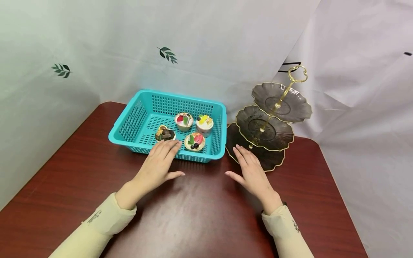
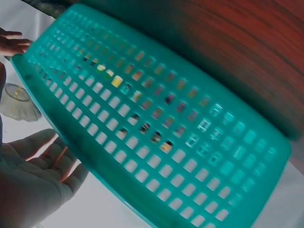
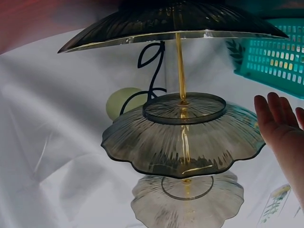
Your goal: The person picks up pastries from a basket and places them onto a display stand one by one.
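Note:
A turquoise plastic basket [image 1: 193, 154] with perforated walls holds several small decorated cupcakes. One has red and green toppings [image 1: 184, 121], one yellow fruit [image 1: 204, 124], one pink fruit and dark berries [image 1: 195, 142], and one dark chocolate-looking pieces [image 1: 165, 134]. The left hand [image 1: 158, 163] hovers at the basket's near rim, fingers extended and thumb apart, holding nothing. In front of a three-tier dark scalloped stand [image 1: 258, 130] with gold edges, the right hand [image 1: 253, 173] is spread and empty. Its fingertips overlap the bottom tier in the head view; whether they touch is unclear.
A reddish-brown wooden table [image 1: 193, 222] carries the basket and the stand. Behind it hangs a pale curtain [image 1: 209, 46] with dark leaf prints. The stand's gold ring handle [image 1: 298, 73] rises at the right, near a black cord.

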{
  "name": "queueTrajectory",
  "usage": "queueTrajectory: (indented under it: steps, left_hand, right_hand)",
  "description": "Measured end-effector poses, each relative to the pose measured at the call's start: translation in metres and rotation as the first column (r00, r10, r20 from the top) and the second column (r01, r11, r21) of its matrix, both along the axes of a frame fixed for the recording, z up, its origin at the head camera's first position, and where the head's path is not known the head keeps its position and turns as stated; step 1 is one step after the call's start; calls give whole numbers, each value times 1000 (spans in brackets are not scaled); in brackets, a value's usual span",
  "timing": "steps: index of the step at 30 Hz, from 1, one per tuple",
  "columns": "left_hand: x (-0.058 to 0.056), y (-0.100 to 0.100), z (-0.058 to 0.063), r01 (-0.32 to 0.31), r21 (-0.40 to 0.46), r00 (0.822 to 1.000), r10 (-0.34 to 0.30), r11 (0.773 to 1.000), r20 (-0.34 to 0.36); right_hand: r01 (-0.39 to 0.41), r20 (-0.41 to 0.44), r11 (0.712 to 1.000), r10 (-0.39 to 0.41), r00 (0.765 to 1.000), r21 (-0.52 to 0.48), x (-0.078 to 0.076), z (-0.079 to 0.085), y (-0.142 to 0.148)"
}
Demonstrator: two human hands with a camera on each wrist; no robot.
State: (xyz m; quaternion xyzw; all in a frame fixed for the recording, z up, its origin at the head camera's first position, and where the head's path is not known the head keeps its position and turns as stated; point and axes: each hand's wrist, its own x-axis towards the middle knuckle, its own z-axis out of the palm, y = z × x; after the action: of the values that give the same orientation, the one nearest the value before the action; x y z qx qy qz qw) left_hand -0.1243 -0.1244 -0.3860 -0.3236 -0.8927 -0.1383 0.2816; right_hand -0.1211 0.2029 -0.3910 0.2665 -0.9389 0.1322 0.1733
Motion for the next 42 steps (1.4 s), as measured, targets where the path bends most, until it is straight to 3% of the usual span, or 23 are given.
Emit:
queueTrajectory:
  steps: [15, 27, 33, 42]
  left_hand:
    - [-21, -37, 5, -51, 40, 998, 49, 998, 43]
    - [-27, -58, 11, -100, 23, 988, 97, 995, 118]
    - [-28, -67, 15, -109, 31, 986, 104, 994, 131]
    - [-34, -91, 18, -170, 30, 974, 163, 985, 155]
  right_hand:
    - [14, 8, 1000, -14, 1000, -13, 1, 7, -3]
    - [3, 33, 1000, -2, 999, -23, -1, 10, -10]
    - [-28, 2, 999, 28, 1000, -31, -6, 13, -14]
    - [-44, 6, 999, 44, 999, -21, -10, 23, -23]
